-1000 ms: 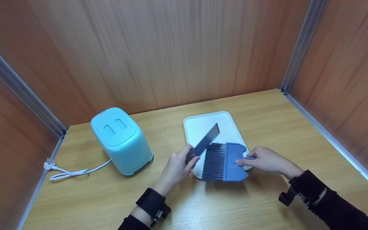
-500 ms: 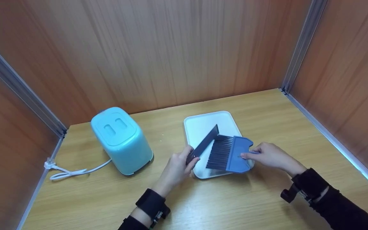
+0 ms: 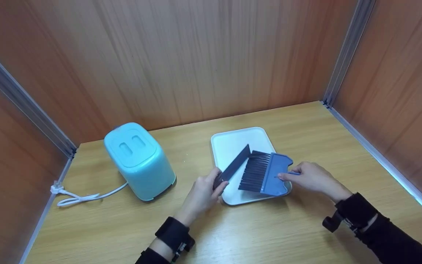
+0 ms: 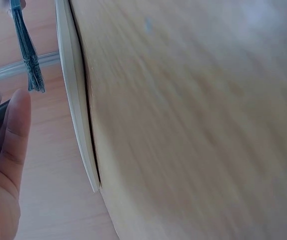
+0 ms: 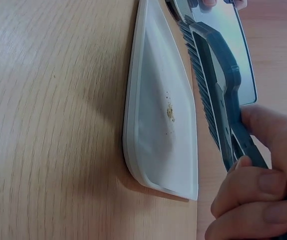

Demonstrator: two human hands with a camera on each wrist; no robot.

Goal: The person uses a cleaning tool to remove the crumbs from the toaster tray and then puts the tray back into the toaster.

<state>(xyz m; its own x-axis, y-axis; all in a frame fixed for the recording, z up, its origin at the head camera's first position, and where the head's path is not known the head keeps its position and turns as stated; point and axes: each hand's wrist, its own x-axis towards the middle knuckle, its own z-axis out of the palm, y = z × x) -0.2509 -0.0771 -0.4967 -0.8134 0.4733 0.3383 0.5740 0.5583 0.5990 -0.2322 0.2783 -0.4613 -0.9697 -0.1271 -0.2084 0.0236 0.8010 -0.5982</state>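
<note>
Wood-grained walls point(image 3: 211, 62) with metal corner strips point(image 3: 345, 55) enclose a pale, glossy wooden table point(image 3: 93, 231). On it, between your hands and reaching beyond them to the far side, lies the white tray point(image 3: 229, 143), a shallow rounded rectangle whose long axis runs near to far, its far end leaning left. Your left hand point(image 3: 200, 193), beside the tray's left edge, pinches the near end of a thin, flat panel point(image 3: 236, 163); your right hand point(image 3: 315, 178), off the near right corner, grips the brush point(image 3: 268, 174), fingers curled round its handle. Note the governing relation: brush and panel both hang over the tray, the bristles pointing left at the panel, which slants from near left to far right. The bristles' far end comes closest to it; whether they touch, you cannot tell. Your right hand is the nearer to the brush, your left to the panel. Crumbs point(image 5: 170, 112), tan and fine, lie in the tray in the right wrist view, below the bristles and apart from them. The brush has a smooth blue head and stiff dark bristles; the panel shows one mirror-like face. Left of the tray, well apart, stands a rounded turquoise toaster point(image 3: 141, 161), its white cord point(image 3: 82, 198) looped leftward.
</note>
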